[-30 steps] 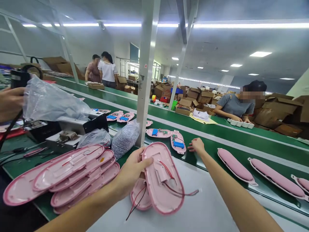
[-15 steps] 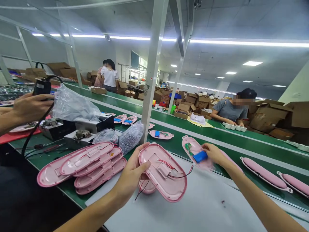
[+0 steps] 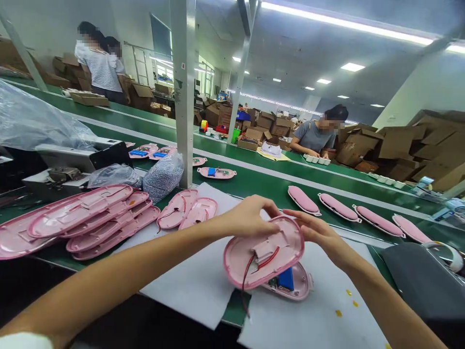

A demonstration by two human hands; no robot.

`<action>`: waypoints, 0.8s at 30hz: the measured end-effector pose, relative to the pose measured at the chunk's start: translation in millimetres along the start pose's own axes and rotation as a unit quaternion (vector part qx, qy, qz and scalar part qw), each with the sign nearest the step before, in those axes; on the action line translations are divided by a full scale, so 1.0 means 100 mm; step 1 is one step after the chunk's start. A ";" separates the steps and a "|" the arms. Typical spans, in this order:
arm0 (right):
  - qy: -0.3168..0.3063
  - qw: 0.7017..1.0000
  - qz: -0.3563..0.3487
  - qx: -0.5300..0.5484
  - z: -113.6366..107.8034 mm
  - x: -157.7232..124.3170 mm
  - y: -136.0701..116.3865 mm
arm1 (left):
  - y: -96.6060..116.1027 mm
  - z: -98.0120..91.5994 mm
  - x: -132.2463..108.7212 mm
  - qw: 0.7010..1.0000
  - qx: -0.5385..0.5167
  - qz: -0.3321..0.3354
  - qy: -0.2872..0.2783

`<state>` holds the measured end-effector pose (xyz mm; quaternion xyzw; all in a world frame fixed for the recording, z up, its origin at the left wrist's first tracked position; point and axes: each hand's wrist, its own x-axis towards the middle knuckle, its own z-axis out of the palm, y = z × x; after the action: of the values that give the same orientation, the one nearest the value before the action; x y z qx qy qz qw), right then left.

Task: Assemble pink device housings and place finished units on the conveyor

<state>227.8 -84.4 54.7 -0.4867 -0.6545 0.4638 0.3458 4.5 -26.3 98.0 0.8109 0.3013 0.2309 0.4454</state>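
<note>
My left hand (image 3: pixel 252 215) is closed on the top edge of a pink plastic shell (image 3: pixel 240 259), its thumb on the inner face. The shell is tilted, with red and black wires hanging from its raised middle part. At the shell's upper right edge is my right hand (image 3: pixel 319 235), fingers stretched toward the left hand. Below, partly covered, a second pink shell (image 3: pixel 300 286) with end tabs lies on the white sheet (image 3: pixel 196 291). A blue battery pack (image 3: pixel 286 279) and part of a green circuit board show inside it.
Stacked pink shells (image 3: pixel 112 232) lie at left, beside a bubble-wrap bag (image 3: pixel 163 177) and metal-cased equipment (image 3: pixel 69 165). Two wired shells (image 3: pixel 199 212) rest near the post (image 3: pixel 183 97). Closed pink units (image 3: pixel 339 207) line the green bench at right, near a dark case (image 3: pixel 417 276). People stand or work beyond.
The view has swung right. The wired shell has moved over the battery shell, which my right hand has let go onto the sheet. My right hand is now at the wired shell's edge.
</note>
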 end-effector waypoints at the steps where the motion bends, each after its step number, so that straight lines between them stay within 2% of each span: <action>1: -0.004 0.999 0.005 0.034 -0.03 -0.01 -0.07 | 0.01 0.04 0.10 1.000 -0.002 0.009 -0.006; 3: 0.011 0.997 0.026 0.067 -0.09 -0.09 -0.12 | -0.01 0.05 0.20 0.999 -0.035 0.014 -0.001; 6: 0.131 0.981 0.083 0.115 -0.20 -0.31 0.04 | -0.17 0.01 0.08 0.998 0.010 0.051 0.027; 7: 0.176 0.970 0.102 0.135 -0.24 -0.40 0.14 | -0.24 0.02 0.00 0.995 0.064 0.075 0.008; 9: 0.243 0.945 0.128 0.178 -0.28 -0.56 0.35 | -0.39 0.09 -0.18 0.971 0.182 0.133 -0.084; 11: 0.270 0.928 0.144 0.214 -0.28 -0.66 0.52 | -0.52 0.22 -0.29 0.934 0.259 0.186 -0.159; 14: 0.290 0.915 0.160 0.229 -0.24 -0.72 0.65 | -0.65 0.40 -0.30 0.906 0.303 0.246 -0.162; 16: 0.295 0.914 0.170 0.222 -0.22 -0.72 0.66 | -0.71 0.45 -0.26 0.912 0.274 0.262 -0.159; 18: 0.295 0.917 0.170 0.207 -0.20 -0.72 0.64 | -0.76 0.46 -0.22 0.946 0.186 0.223 -0.144; 20: 0.303 0.923 0.160 0.176 -0.18 -0.71 0.59 | -0.81 0.46 -0.22 0.988 0.033 0.117 -0.091; 22: 0.324 0.926 0.142 0.134 -0.14 -0.68 0.53 | -0.84 0.47 -0.26 0.992 -0.127 0.010 -0.013; 24: 0.345 0.926 0.120 0.100 -0.06 -0.64 0.45 | -0.82 0.51 -0.32 0.977 -0.202 -0.017 0.061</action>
<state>266.1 -140.1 14.2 -0.6540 -0.3819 0.3688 0.5389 -8.8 -42.9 -1.4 0.6830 0.2889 0.3281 0.5851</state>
